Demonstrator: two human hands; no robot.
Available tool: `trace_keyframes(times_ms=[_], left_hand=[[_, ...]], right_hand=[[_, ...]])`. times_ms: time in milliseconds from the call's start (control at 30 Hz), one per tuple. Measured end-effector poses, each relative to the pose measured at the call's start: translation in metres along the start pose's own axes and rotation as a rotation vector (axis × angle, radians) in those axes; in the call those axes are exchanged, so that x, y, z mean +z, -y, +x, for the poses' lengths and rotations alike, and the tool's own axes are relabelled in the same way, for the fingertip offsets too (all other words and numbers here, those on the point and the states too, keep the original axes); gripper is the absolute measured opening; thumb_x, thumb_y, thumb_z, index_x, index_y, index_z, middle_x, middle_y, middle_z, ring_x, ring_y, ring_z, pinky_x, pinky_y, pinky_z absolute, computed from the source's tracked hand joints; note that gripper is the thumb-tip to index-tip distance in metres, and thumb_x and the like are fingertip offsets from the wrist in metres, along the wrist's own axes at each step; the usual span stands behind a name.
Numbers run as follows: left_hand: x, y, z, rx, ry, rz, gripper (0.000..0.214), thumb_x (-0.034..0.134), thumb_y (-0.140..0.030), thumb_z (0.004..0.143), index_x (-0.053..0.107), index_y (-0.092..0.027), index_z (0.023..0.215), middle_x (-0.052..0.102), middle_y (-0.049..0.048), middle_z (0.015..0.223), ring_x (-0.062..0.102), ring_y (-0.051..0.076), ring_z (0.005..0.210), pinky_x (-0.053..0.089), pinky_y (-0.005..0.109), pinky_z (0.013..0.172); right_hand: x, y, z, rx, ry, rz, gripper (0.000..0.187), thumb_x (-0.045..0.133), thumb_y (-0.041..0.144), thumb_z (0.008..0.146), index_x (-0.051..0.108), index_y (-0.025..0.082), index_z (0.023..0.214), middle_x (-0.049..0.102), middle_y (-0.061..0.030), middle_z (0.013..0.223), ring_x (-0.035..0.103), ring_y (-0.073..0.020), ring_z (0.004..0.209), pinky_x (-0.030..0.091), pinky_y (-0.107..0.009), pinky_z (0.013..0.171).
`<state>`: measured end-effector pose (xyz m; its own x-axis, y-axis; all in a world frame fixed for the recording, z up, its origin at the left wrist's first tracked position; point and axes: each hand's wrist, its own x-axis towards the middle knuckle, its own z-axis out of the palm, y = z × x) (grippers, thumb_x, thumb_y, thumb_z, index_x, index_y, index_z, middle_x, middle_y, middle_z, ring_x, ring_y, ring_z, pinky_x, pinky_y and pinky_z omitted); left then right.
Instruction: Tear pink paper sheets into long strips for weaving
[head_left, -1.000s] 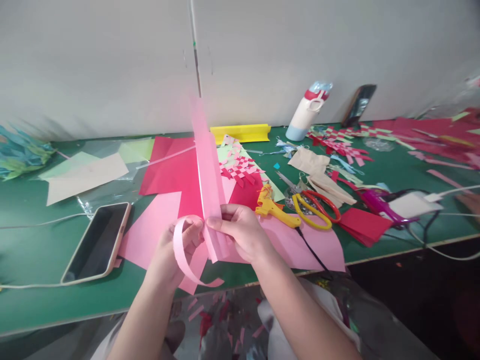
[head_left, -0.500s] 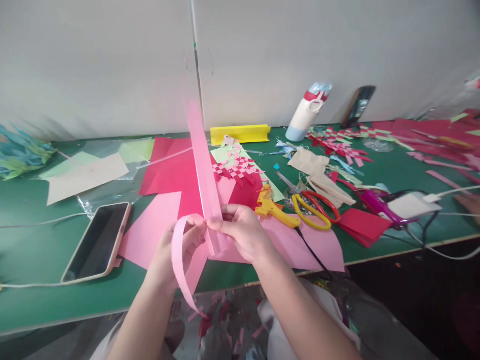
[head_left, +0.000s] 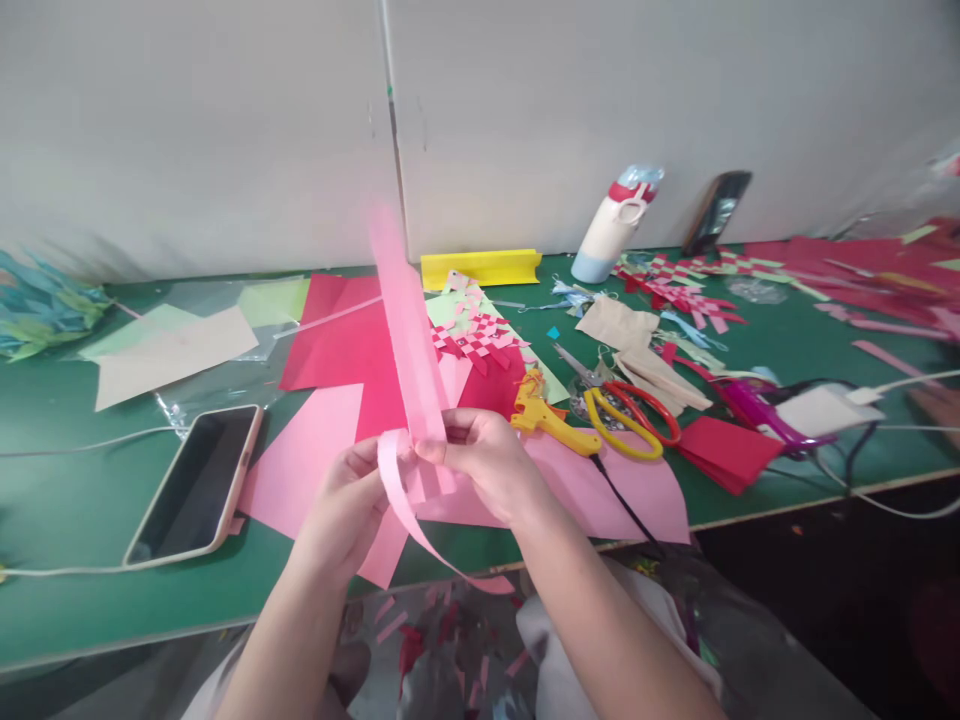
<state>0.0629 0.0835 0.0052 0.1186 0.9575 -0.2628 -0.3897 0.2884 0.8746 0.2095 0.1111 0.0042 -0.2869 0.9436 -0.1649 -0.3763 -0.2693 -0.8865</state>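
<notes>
Between thumb and fingers, my right hand (head_left: 484, 460) pinches several long pink paper strips (head_left: 412, 350) near their lower end. The strips stand tall and fan slightly, with their tops blurred against the wall. My left hand (head_left: 345, 505) is closed by the same lower end, its fingertips close to my right thumb. A curled pink paper strip (head_left: 416, 535) hangs from the fingers of my left hand and bends down to the right past the table edge. Red paper (head_left: 337, 320) and pink paper sheets (head_left: 307, 450) lie under and behind my hands.
Right of my hands lie a yellow glue gun (head_left: 551, 420), scissors (head_left: 626, 415) and folded red paper (head_left: 727, 455). A phone (head_left: 195, 485) rests at left. Behind are woven paper pieces (head_left: 480, 340), a yellow folded piece (head_left: 480, 268) and a bottle (head_left: 616, 225). Cords cross the table.
The curled strip's free end has swung to the right. My left hand has shifted slightly right, and the upright strips look more spread. My right hand stays nearly in place.
</notes>
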Motion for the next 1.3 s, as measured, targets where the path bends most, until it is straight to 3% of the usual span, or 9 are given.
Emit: trace_keyframes(times_ms=[100,333,567,833,1167,1300], left_hand=[[0.0,0.0,0.0,-0.008,-0.011,-0.009,0.011,0.075,-0.023,0.07,0.069,-0.015,0.075,0.068,0.0015,0.068,0.062,0.01,0.062,0.05,0.02,0.063],[0.003,0.003,0.0,0.025,0.083,-0.14,0.006,0.07,-0.02,0.075,0.066,-0.016,0.072,0.063,-0.0017,0.061,0.06,0.008,0.056,0.049,0.017,0.056],[0.003,0.007,0.003,0.0,-0.003,-0.178,0.01,0.074,-0.022,0.07,0.065,-0.017,0.071,0.064,-0.0009,0.056,0.059,0.009,0.048,0.046,0.017,0.047],[0.0,0.006,0.004,0.032,-0.041,-0.139,0.011,0.077,-0.019,0.067,0.068,-0.016,0.071,0.062,-0.0022,0.056,0.058,0.007,0.051,0.046,0.016,0.052],[0.01,0.006,0.002,0.124,-0.086,-0.139,0.013,0.075,-0.022,0.068,0.064,-0.016,0.073,0.059,-0.003,0.062,0.054,0.006,0.056,0.044,0.016,0.057],[0.008,0.007,0.002,0.136,-0.109,-0.122,0.012,0.074,-0.023,0.07,0.064,-0.017,0.073,0.059,-0.0028,0.062,0.055,0.007,0.056,0.043,0.016,0.053]], right_hand=[[-0.001,0.001,0.0,0.013,0.007,0.013,0.028,0.083,0.024,0.052,0.072,0.016,0.077,0.071,-0.0025,0.071,0.065,-0.0146,0.067,0.051,-0.028,0.066],[0.005,-0.003,0.0,-0.019,0.015,0.128,0.024,0.083,0.025,0.054,0.073,0.017,0.074,0.07,-0.0007,0.068,0.064,-0.0119,0.063,0.052,-0.026,0.067],[0.006,-0.005,0.001,-0.04,-0.004,0.158,0.023,0.081,0.023,0.057,0.073,0.017,0.077,0.07,-0.001,0.07,0.063,-0.0125,0.065,0.051,-0.025,0.067],[0.0,0.001,-0.001,0.006,0.021,0.004,0.026,0.082,0.024,0.055,0.072,0.016,0.077,0.07,-0.0015,0.071,0.063,-0.013,0.064,0.05,-0.026,0.065],[0.007,-0.008,0.002,0.012,0.013,0.236,0.026,0.083,0.02,0.053,0.07,0.016,0.075,0.069,0.0003,0.068,0.063,-0.0114,0.063,0.051,-0.025,0.065],[0.008,-0.009,0.003,0.006,-0.006,0.229,0.027,0.083,0.021,0.053,0.07,0.017,0.077,0.069,-0.0002,0.07,0.064,-0.0126,0.066,0.052,-0.026,0.068]])
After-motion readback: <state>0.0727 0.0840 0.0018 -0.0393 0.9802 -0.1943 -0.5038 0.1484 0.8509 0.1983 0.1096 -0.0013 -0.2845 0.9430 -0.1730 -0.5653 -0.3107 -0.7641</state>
